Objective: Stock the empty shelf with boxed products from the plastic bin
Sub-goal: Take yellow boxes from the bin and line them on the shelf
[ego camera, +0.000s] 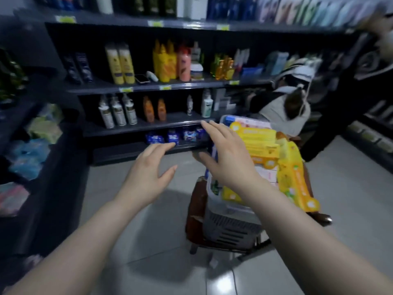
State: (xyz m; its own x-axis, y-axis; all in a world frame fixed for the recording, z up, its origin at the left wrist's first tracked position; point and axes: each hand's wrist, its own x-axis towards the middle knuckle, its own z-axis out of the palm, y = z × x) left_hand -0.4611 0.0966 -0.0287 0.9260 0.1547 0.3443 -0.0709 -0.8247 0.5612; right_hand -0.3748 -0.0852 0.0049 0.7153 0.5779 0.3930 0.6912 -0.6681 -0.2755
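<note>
Head view, left to right. Bottom shelf (pixel 119 154): mostly bare, with a few blue packs (pixel 173 136) at its right end. Left hand (pixel 148 167): fingers (pixel 163 147) spread, holding nothing, hovering before the shelf. Right hand (pixel 225 154): fingers spread, empty, over the bin's left side, likely reaching for stock. Plastic bin (pixel 229 222): raised on a brown chair (pixel 196 201), probably for easy reach, and heaped with yellow boxes (pixel 261 145).
</note>
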